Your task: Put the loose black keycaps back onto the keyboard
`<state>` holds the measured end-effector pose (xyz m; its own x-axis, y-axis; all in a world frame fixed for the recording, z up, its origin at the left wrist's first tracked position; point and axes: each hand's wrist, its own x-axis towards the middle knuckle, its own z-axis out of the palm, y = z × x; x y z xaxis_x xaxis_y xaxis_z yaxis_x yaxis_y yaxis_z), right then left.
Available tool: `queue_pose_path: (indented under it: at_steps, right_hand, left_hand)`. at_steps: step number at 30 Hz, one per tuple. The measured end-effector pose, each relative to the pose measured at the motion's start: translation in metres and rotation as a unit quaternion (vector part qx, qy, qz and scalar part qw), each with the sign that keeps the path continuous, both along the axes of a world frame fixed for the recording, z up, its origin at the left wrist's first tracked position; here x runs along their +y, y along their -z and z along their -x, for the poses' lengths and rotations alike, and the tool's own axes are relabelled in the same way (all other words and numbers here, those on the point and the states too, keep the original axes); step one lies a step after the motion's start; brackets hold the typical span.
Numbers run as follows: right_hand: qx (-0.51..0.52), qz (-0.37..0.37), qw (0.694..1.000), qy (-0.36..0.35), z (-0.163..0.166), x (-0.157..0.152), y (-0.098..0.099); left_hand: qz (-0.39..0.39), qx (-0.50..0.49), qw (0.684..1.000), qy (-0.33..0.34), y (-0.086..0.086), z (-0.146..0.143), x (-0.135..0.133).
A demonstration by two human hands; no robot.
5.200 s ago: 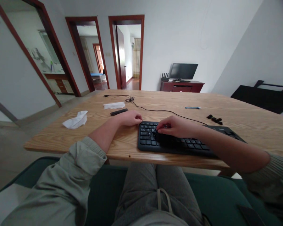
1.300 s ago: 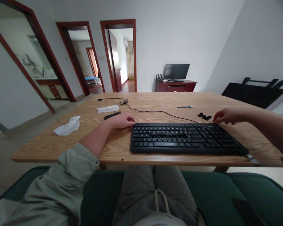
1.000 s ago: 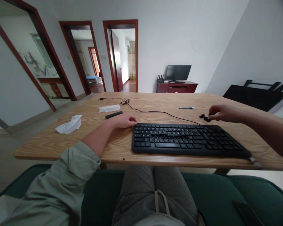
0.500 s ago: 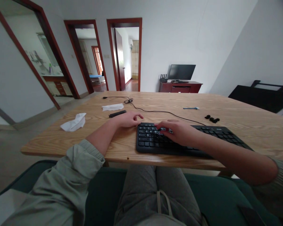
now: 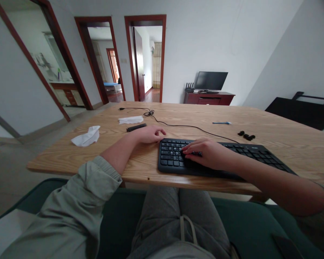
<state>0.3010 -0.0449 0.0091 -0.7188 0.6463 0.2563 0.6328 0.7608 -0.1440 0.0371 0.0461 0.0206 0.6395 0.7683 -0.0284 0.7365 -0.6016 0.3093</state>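
Black plastic, one keyboard [image 5: 248,158] lies along the near edge of the table [image 5: 286,140], right of centre, with one cable [image 5: 178,126] running from it to the far left. The right hand [image 5: 205,153] lies across its left half, fingers curled down onto the keys; whether it pinches anything small there cannot be told. The left hand [image 5: 148,135] rests loosely curled on the wood, holding nothing, just beside the keyboard's far left corner.

Two white tissues [image 5: 86,136] lie at the left, with one dark bar-shaped thing [image 5: 136,127] between the farther one and the left hand. One blue stick [image 5: 221,123] and a small cluster of black bits [image 5: 247,136], too small to count, sit farther right.

The right hand hides the keys under it. The table is pale wood grain. Behind it stand white walls, three red-framed doorways and one dark screen [image 5: 210,80] on a low cabinet.
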Motion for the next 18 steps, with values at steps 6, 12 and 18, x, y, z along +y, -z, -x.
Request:
queue_pose_path:
  at_steps: [6,12,18]
  right_hand:
    - [0.000,0.020,1.000,0.004,0.002,-0.009,-0.004]
    - [-0.002,-0.011,1.000,0.017,0.004,0.003,0.000]
    - [-0.008,-0.029,0.999,-0.033,0.000,0.008,0.005]
  left_hand:
    - [0.002,-0.003,1.000,0.000,0.001,0.000,0.001]
    - [0.006,0.001,1.000,-0.001,0.000,0.000,0.001]
    - [0.002,0.002,1.000,-0.004,0.001,0.000,0.001]
